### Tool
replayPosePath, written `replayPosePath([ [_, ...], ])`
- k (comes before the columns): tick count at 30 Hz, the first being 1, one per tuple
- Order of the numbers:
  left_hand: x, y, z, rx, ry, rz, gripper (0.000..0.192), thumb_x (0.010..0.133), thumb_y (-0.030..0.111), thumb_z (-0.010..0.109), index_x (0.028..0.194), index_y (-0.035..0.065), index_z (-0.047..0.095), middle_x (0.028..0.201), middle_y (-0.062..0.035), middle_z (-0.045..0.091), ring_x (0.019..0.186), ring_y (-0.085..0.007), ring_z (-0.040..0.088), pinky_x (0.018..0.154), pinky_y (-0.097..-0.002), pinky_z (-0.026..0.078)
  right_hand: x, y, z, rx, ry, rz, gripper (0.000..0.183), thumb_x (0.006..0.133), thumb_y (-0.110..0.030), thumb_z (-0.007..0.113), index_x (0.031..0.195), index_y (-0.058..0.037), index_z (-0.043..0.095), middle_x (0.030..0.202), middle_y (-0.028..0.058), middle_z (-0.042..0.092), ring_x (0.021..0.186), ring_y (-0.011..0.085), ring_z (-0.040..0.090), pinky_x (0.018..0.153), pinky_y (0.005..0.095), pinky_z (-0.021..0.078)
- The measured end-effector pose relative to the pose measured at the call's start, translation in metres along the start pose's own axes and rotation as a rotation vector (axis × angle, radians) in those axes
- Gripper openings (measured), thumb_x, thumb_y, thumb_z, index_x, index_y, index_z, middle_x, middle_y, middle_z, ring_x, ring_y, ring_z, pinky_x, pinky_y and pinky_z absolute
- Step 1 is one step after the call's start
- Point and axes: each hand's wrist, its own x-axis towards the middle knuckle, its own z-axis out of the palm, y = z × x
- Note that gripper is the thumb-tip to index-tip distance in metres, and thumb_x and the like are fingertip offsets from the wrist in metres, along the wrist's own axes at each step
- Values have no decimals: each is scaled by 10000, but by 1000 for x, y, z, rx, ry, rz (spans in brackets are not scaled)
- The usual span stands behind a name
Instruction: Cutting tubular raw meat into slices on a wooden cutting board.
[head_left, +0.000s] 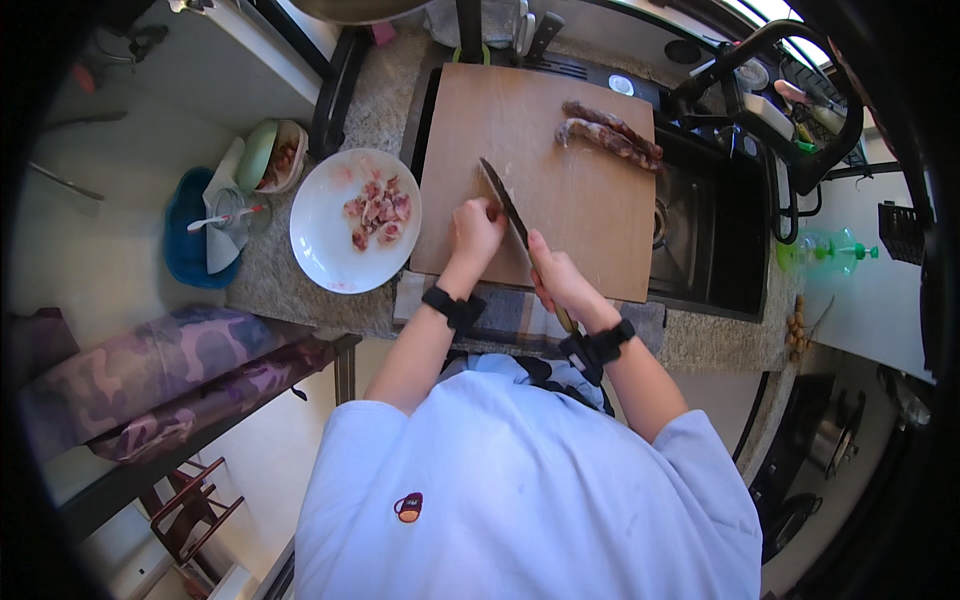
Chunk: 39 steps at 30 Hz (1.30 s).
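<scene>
In the head view my right hand (559, 277) grips a kitchen knife (504, 193) by its handle. Its dark blade slants up and to the left over a wooden cutting board (465, 112). My left hand (478, 231) is curled beside the blade, over the board's left part; whether its hidden fingertips pinch anything cannot be told. Two cured sausages (607, 139) lie side by side at the board's upper right. Left of the board stands a white plate (319, 240), with sausage slices (379, 214) heaped on its right half.
A black sink (701, 247) lies partly under the board. Beyond the plate are a lidded container (259, 154), a glass jar (229, 204) and a blue tray (187, 247). The black faucet (806, 161) arches at upper right, near a green soap bottle (825, 251).
</scene>
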Motion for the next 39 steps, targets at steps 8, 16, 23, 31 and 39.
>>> replayPosePath([
  [8,4,-1,-2,-109,-21,-2,149,678,160,647,740,26,669,689,-162,635,661,-298,636,622,-361,500,-8,2,-4,-3,19,63,671,853,-662,288,569,-66,409,430,12,363,316,124,346,326,266,306],
  [16,8,-6,3,-50,-1,28,131,676,153,647,735,40,673,687,-156,635,674,-305,635,643,-374,504,-19,12,-3,-46,26,28,672,861,-653,278,575,-61,419,426,19,372,318,129,359,336,262,298],
  [23,14,-17,6,-92,-8,56,145,682,136,653,753,10,669,676,-157,638,636,-258,643,587,-322,496,-22,24,-5,1,72,121,687,867,-635,304,488,-71,405,426,34,397,323,148,382,343,294,317],
  [31,5,-13,1,-136,31,-2,170,683,187,651,763,39,676,677,-128,646,643,-256,642,609,-338,501,-18,19,-6,39,25,-13,660,843,-677,291,582,-80,399,424,0,347,315,118,337,328,254,298],
  [39,-7,-15,-18,-363,72,-51,202,738,191,681,798,-2,668,656,-73,649,600,-126,610,574,-250,479,-35,13,-13,176,-11,37,636,847,-667,304,612,-86,412,419,-17,324,326,97,312,335,234,283],
])
